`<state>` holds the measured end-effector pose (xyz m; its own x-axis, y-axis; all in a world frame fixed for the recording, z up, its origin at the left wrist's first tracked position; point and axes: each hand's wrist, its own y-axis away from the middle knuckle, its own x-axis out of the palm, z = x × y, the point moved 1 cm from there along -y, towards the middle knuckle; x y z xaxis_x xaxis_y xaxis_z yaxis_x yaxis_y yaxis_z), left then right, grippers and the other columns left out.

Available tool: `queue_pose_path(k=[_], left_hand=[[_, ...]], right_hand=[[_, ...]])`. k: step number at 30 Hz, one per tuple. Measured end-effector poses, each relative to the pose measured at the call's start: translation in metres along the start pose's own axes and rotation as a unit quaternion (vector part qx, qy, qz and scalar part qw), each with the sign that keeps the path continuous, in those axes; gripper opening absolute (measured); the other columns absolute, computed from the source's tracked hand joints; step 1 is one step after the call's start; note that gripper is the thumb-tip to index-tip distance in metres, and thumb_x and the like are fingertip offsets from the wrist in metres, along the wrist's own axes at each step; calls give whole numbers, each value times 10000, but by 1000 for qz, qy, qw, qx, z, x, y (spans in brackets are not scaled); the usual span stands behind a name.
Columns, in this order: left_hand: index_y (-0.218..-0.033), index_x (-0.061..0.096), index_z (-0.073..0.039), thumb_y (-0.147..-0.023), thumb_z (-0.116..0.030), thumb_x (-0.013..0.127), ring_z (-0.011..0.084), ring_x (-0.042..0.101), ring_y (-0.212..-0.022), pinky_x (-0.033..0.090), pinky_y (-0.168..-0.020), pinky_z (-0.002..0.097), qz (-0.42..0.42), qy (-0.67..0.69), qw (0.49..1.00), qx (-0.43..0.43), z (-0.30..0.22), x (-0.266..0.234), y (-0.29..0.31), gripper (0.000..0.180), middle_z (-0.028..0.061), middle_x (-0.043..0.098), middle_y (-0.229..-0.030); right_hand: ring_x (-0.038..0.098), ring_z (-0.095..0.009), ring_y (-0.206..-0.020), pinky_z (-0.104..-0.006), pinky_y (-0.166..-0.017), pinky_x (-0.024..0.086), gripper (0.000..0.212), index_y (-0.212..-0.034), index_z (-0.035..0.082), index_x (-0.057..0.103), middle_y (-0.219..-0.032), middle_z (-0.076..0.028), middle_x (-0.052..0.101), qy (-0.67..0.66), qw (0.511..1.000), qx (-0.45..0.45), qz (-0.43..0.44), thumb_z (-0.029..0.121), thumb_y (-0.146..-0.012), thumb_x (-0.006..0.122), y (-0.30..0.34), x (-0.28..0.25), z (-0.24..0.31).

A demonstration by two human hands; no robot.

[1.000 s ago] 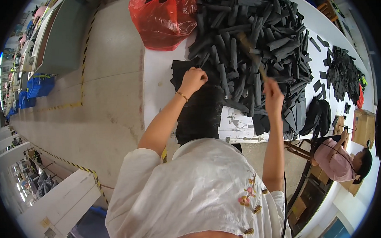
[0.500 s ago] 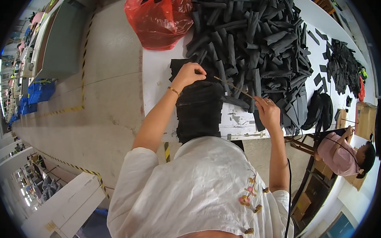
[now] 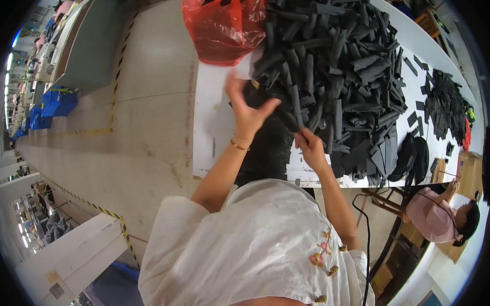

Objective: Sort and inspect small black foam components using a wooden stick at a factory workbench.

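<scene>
My left hand (image 3: 248, 118) is open over the near left part of the table, thumb and fingers spread, its fingertips smeared by motion. Closed at the right, my right hand (image 3: 312, 150) grips the end of a thin stick. A dark fabric piece (image 3: 283, 112) stretches from that hand toward the left one and seems to cover most of the stick; a pale tip (image 3: 255, 84) shows beyond it. Beneath both hands, a row of flat black fabric pieces (image 3: 263, 159) reaches down to my body. Just past my right hand rises a big heap of black fabric tubes (image 3: 334, 64).
A red plastic bag (image 3: 225, 31) sits at the far left of the white table (image 3: 207, 119). Farther right are a smaller dark pile (image 3: 446, 103) and a black bundle (image 3: 411, 156). A person in pink (image 3: 436, 213) sits at the right. A black cable hangs beside my right arm.
The bare stick is now mostly hidden by a dark fabric piece. My left hand has gone from a pinch to spread fingers, and my right hand has moved left. The view has shifted slightly.
</scene>
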<state>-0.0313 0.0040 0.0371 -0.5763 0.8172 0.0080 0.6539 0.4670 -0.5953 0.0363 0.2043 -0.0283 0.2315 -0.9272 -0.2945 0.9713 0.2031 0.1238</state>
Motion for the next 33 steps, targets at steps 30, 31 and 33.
queue_pose_path(k=[30, 31, 33], left_hand=[[-956, 600, -64, -895, -221, 650, 86, 472, -507, 376, -473, 218, -117, 359, 670, -639, 35, 30, 59, 176, 2, 536, -660], [-956, 600, -64, -895, -221, 650, 86, 472, -507, 376, -473, 218, -116, 358, 671, -639, 31, 28, 57, 176, 2, 536, -660], [-1064, 605, -17, -925, -197, 600, 113, 584, -658, 462, -602, 225, 136, 239, 784, -556, 17, 24, 45, 228, 44, 609, -823]], right_hand=[[391, -51, -605, -194, -548, 328, 174, -887, 5, 594, -666, 63, 434, 41, 985, -72, -153, 157, -888, 679, 8, 15, 46], [357, -56, -587, -218, -519, 300, 212, -839, 2, 572, -646, 62, 417, -84, 987, 10, -140, 176, -889, 683, 6, 11, 47], [313, -56, -566, -247, -485, 268, 280, -752, 11, 551, -594, 71, 378, -187, 970, 116, -99, 211, -915, 659, 3, -2, 44]])
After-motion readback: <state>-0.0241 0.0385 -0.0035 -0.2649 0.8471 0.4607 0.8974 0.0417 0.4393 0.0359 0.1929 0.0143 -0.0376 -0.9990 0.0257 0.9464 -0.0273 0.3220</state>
